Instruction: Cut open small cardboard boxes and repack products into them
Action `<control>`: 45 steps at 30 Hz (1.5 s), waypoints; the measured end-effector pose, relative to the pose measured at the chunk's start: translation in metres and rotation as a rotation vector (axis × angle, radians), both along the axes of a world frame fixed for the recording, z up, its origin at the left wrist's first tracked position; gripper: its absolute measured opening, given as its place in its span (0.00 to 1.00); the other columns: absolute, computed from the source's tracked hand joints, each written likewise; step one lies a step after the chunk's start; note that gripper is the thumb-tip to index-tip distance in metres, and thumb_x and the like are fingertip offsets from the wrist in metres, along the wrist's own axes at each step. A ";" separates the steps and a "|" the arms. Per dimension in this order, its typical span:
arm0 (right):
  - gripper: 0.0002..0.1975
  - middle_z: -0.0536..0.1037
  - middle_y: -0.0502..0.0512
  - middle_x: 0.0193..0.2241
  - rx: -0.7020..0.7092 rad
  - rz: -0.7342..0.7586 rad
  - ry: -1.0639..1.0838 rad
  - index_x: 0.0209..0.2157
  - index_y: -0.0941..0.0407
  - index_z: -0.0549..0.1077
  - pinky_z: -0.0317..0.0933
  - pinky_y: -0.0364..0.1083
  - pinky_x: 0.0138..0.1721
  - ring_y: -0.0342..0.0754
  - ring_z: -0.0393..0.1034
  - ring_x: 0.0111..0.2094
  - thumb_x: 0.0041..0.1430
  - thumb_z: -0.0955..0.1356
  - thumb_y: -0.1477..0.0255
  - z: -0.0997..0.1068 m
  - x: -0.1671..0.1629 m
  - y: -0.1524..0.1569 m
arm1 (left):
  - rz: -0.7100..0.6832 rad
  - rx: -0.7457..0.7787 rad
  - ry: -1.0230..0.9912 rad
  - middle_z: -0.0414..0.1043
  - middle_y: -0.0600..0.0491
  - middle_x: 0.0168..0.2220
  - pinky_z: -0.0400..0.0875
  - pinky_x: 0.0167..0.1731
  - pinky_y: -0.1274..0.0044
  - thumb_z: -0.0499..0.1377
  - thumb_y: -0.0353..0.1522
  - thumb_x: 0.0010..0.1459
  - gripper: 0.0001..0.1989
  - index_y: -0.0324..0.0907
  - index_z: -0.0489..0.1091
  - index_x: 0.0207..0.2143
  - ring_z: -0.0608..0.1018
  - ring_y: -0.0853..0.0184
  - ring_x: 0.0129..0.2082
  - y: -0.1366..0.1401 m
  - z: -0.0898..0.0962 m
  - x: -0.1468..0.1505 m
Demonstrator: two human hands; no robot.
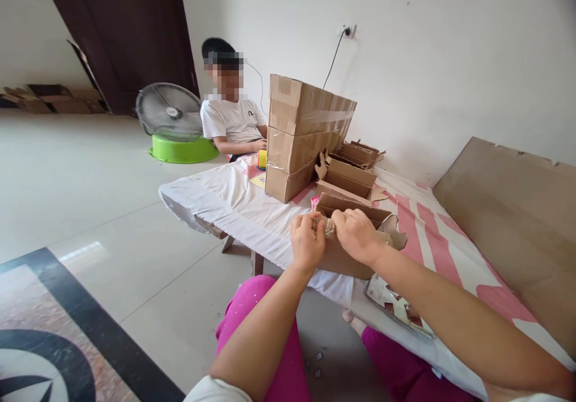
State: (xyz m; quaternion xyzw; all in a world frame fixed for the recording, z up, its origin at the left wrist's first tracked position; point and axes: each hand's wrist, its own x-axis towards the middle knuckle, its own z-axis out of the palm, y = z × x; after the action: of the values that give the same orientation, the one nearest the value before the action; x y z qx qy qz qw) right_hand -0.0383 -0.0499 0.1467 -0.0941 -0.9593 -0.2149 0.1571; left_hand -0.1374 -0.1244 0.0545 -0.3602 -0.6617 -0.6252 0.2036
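Observation:
An open cardboard box stands at the near edge of the cloth-covered table, its flaps raised. Over its near side my left hand curls its fingers around one end of a small shiny, brownish wrapped item. At the other end of that item, my right hand is closed, knuckles up; its fingertips are hidden. The item's exact kind is unclear. More shiny brownish material shows inside the box, right of my right hand. A bit of pink packaging peeks out beyond the left hand.
Behind the box are more open boxes and a tall stack of taped cartons. A person in a white shirt sits beyond the stack. A large cardboard sheet leans at right; a fan rests on a green basin.

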 end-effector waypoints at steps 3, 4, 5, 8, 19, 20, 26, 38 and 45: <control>0.06 0.75 0.55 0.28 -0.183 -0.018 0.024 0.35 0.57 0.66 0.56 0.46 0.35 0.50 0.69 0.32 0.59 0.61 0.80 0.008 0.001 0.011 | 0.013 -0.015 0.022 0.68 0.53 0.27 0.66 0.39 0.69 0.55 0.31 0.60 0.08 0.42 0.69 0.41 0.72 0.62 0.34 -0.002 0.001 0.001; 0.06 0.76 0.55 0.30 -0.260 -0.023 0.050 0.36 0.56 0.65 0.57 0.45 0.35 0.49 0.70 0.33 0.58 0.62 0.80 0.010 0.003 0.013 | 0.016 -0.018 0.028 0.68 0.53 0.27 0.66 0.39 0.69 0.55 0.30 0.60 0.08 0.42 0.69 0.41 0.72 0.62 0.34 -0.003 0.001 0.001; 0.07 0.76 0.54 0.32 -0.333 -0.026 0.073 0.38 0.56 0.65 0.57 0.44 0.35 0.48 0.71 0.35 0.57 0.64 0.79 0.012 0.005 0.015 | 0.018 -0.021 0.036 0.68 0.53 0.27 0.65 0.39 0.69 0.55 0.30 0.60 0.08 0.42 0.69 0.41 0.72 0.62 0.34 -0.003 0.002 0.001; 0.12 0.77 0.52 0.35 -0.445 -0.039 0.041 0.40 0.54 0.63 0.58 0.43 0.35 0.48 0.72 0.37 0.54 0.68 0.75 0.017 0.011 0.015 | 0.021 -0.022 0.049 0.68 0.53 0.27 0.65 0.39 0.69 0.55 0.30 0.60 0.07 0.43 0.69 0.41 0.72 0.62 0.33 -0.004 0.002 0.002; 0.03 0.78 0.54 0.32 -0.264 -0.068 -0.091 0.35 0.56 0.67 0.55 0.43 0.32 0.47 0.72 0.33 0.61 0.63 0.76 0.016 0.009 0.013 | 0.024 0.013 0.124 0.69 0.55 0.26 0.65 0.41 0.70 0.55 0.30 0.60 0.04 0.43 0.70 0.38 0.74 0.63 0.35 -0.006 0.005 0.005; 0.04 0.78 0.54 0.31 -0.245 -0.070 -0.088 0.35 0.56 0.68 0.55 0.43 0.32 0.47 0.72 0.32 0.61 0.62 0.77 0.016 0.009 0.013 | 0.020 0.022 0.137 0.69 0.54 0.26 0.64 0.41 0.70 0.55 0.30 0.60 0.04 0.43 0.69 0.37 0.74 0.63 0.35 -0.007 0.006 0.005; 0.06 0.78 0.51 0.29 -0.403 -0.025 0.090 0.33 0.56 0.70 0.59 0.43 0.33 0.46 0.72 0.31 0.59 0.63 0.79 0.016 0.013 0.018 | 0.001 0.028 0.147 0.70 0.54 0.27 0.65 0.42 0.70 0.54 0.29 0.61 0.04 0.43 0.68 0.37 0.74 0.63 0.35 -0.009 0.008 0.006; 0.09 0.78 0.57 0.40 -0.449 0.269 0.254 0.40 0.56 0.76 0.64 0.50 0.50 0.49 0.71 0.44 0.61 0.65 0.77 0.003 0.015 0.020 | -0.022 0.023 0.148 0.71 0.53 0.29 0.65 0.44 0.68 0.53 0.30 0.63 0.11 0.40 0.67 0.47 0.74 0.65 0.32 -0.007 0.004 0.004; 0.09 0.78 0.59 0.42 -0.482 -0.090 0.303 0.40 0.57 0.76 0.63 0.53 0.48 0.54 0.71 0.45 0.56 0.68 0.74 0.017 0.031 0.057 | -0.114 0.034 -0.046 0.76 0.51 0.36 0.68 0.42 0.70 0.51 0.33 0.64 0.10 0.44 0.70 0.43 0.76 0.64 0.37 -0.010 0.003 0.002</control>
State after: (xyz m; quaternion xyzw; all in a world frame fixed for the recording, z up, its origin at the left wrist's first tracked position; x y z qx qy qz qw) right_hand -0.0073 0.0076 0.1637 -0.2023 -0.9432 0.0293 0.2620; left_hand -0.1350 -0.1347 0.0577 -0.3793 -0.6338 -0.6552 0.1583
